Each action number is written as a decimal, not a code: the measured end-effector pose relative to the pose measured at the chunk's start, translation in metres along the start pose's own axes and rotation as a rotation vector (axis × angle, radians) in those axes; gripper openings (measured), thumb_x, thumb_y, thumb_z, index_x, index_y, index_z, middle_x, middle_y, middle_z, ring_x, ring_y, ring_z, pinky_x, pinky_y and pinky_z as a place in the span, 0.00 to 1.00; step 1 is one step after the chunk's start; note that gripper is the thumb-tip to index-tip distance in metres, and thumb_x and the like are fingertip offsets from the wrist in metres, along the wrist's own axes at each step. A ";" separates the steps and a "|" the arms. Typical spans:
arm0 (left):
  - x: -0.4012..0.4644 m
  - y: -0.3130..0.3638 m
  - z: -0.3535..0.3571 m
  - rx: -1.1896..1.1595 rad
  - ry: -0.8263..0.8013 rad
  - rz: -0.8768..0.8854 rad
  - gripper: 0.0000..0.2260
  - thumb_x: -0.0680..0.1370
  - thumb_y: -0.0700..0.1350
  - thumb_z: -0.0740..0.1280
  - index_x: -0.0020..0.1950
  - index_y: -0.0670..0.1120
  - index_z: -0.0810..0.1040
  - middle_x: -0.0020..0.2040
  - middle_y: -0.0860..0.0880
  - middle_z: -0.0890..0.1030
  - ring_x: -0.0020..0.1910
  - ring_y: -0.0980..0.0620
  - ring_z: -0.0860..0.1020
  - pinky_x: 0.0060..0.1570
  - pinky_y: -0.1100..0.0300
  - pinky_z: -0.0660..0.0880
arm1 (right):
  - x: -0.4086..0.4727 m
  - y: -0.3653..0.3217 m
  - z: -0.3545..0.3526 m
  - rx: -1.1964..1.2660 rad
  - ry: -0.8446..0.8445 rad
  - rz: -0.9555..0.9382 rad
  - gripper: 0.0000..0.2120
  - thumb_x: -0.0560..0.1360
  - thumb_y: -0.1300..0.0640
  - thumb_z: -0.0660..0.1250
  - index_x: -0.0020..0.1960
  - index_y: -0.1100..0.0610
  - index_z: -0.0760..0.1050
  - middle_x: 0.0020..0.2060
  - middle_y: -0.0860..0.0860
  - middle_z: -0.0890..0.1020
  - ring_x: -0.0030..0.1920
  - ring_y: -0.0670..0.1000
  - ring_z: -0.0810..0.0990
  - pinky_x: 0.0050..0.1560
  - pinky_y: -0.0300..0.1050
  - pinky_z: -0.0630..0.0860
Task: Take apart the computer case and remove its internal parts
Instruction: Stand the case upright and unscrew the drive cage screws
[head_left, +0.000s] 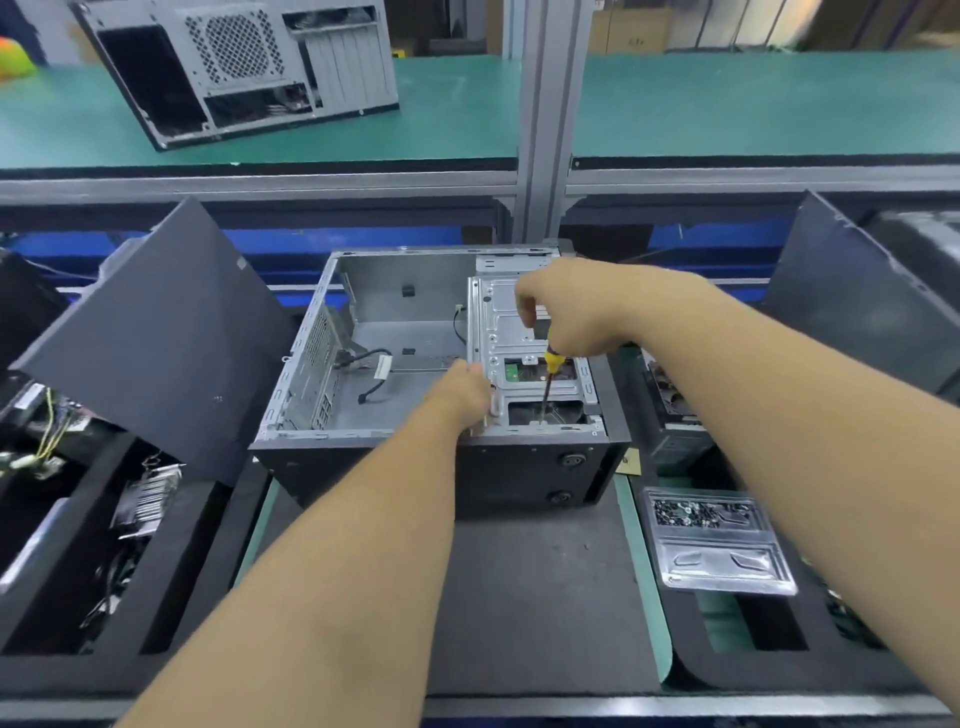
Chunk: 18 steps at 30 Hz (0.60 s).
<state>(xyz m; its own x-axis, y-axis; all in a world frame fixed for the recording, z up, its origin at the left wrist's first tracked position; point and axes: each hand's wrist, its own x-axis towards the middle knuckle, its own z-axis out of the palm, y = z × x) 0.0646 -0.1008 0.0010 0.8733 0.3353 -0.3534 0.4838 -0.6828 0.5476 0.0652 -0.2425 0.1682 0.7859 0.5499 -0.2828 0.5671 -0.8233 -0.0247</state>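
Note:
An open computer case (363, 291) lies on its side on a dark mat, its main bay bare apart from loose black cables (363, 358). A silver drive cage (498, 322) fills its right part, with a green circuit board (513, 370) showing through a cutout. My right hand (571, 306) grips a yellow-handled screwdriver (549, 371) held upright, its tip down at the cage's front edge. My left hand (467, 392) holds the cage's left front corner.
A removed side panel (156, 338) leans at the left over black trays of pulled parts (140, 499). A clear plastic tray with screws (711, 535) sits at the right. Another panel (852, 291) leans far right. A second case (239, 67) stands on the green upper shelf.

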 end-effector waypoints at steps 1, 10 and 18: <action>0.001 -0.004 0.002 -0.025 0.013 0.004 0.14 0.85 0.39 0.50 0.68 0.41 0.70 0.67 0.42 0.72 0.64 0.41 0.72 0.65 0.46 0.70 | 0.001 0.003 0.002 -0.028 0.020 0.016 0.06 0.76 0.62 0.63 0.52 0.59 0.75 0.42 0.54 0.77 0.36 0.50 0.72 0.31 0.43 0.69; -0.016 -0.008 0.001 0.162 0.083 0.011 0.11 0.85 0.44 0.51 0.63 0.46 0.70 0.65 0.45 0.75 0.63 0.42 0.74 0.59 0.47 0.70 | 0.005 0.001 0.008 0.057 0.082 -0.093 0.07 0.76 0.63 0.63 0.46 0.51 0.72 0.39 0.47 0.74 0.40 0.49 0.72 0.39 0.46 0.70; -0.009 -0.005 0.004 0.258 0.070 0.026 0.13 0.83 0.42 0.53 0.66 0.46 0.70 0.67 0.46 0.75 0.63 0.43 0.74 0.55 0.50 0.69 | 0.004 0.004 0.008 -0.058 0.164 0.059 0.15 0.84 0.48 0.54 0.42 0.55 0.67 0.42 0.54 0.73 0.44 0.58 0.74 0.48 0.52 0.75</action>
<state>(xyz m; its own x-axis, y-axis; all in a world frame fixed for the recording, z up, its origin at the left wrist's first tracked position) 0.0538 -0.1027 -0.0012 0.8912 0.3539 -0.2836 0.4387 -0.8313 0.3413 0.0683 -0.2446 0.1597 0.8454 0.5201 -0.1215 0.5281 -0.8481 0.0443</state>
